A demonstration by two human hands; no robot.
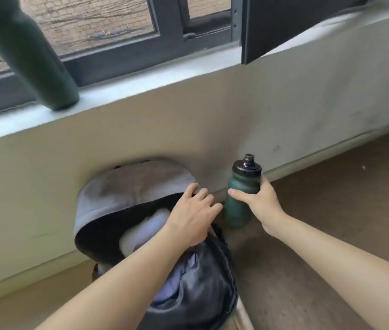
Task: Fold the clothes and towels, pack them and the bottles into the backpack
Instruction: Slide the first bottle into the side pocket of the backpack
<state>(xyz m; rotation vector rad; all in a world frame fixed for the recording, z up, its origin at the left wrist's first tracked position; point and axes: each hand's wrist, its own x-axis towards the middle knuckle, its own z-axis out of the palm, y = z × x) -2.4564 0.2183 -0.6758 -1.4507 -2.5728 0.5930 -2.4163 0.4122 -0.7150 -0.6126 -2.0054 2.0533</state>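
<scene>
Right hand (pixel 259 198) clamped round green bottle (pixel 236 215) mid-body, upright, just beside the backpack (pixel 129 186) on the floor by the wall. Left hand (pixel 193 217) rests fingers-out on backpack rim; folded cloth (pixel 146 225) inside. Bottle prob. stiff, smooth plastic, light. Grip at waist below cap.

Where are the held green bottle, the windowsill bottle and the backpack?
held green bottle (pixel 236 210), head view, on its lower body.
windowsill bottle (pixel 38 63), head view, on the middle of its dark body.
backpack (pixel 136 186), head view, on its grey top flap.
</scene>
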